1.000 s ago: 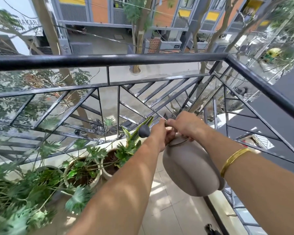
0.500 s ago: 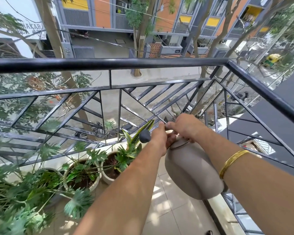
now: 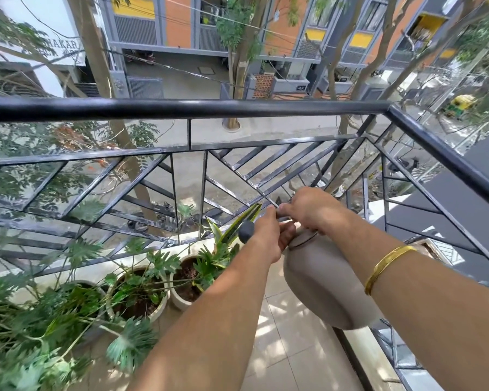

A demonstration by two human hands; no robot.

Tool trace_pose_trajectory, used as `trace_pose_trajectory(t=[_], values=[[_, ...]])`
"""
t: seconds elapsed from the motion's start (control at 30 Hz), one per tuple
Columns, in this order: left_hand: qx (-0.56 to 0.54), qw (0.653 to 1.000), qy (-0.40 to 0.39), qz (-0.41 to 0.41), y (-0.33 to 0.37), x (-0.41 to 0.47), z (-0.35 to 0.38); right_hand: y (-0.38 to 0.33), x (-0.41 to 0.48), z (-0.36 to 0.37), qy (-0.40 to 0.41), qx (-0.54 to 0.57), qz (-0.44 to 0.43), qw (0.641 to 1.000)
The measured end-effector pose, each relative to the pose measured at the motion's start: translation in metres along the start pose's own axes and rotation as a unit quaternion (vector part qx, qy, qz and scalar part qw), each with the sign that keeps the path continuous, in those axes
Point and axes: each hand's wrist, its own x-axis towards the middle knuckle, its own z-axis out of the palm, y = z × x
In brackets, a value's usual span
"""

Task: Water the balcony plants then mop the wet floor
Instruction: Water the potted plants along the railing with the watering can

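Hands together at the neck of a grey watering can (image 3: 322, 280): left hand (image 3: 267, 238) and right hand (image 3: 308, 207) both clamped there, above potted plants (image 3: 141, 289). Distant sign (image 3: 60, 48) reads "HAKAR", partly hidden.

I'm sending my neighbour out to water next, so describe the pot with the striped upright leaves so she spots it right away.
Start at the black balcony railing and look down to the row of pots along its foot. The snake plant pot is the last one on the right, just beyond the left hand. Unlike its neighbours' feathery, split leaves, it has stiff, sword-like leaves edged in yellow.
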Motion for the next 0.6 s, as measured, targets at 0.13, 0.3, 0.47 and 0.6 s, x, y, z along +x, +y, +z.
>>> trace_pose_trajectory(t=[0.13,0.3,0.47,0.6], values=[[-0.009,1.000,-0.002,0.006,0.002,0.009,-0.001,0.001,0.009,0.000,-0.008,0.006,-0.001,1.000],[-0.017,1.000,0.010,0.011,0.002,0.016,-0.001,-0.001,0.021,0.004,-0.024,0.013,0.022,0.999],[-0.012,0.999,0.028,0.018,0.003,0.019,-0.001,-0.001,0.022,0.007,-0.023,0.010,0.022,0.999],[-0.009,0.999,0.033,0.023,0.002,0.014,-0.003,-0.002,0.018,0.009,-0.033,0.019,0.025,0.999]])
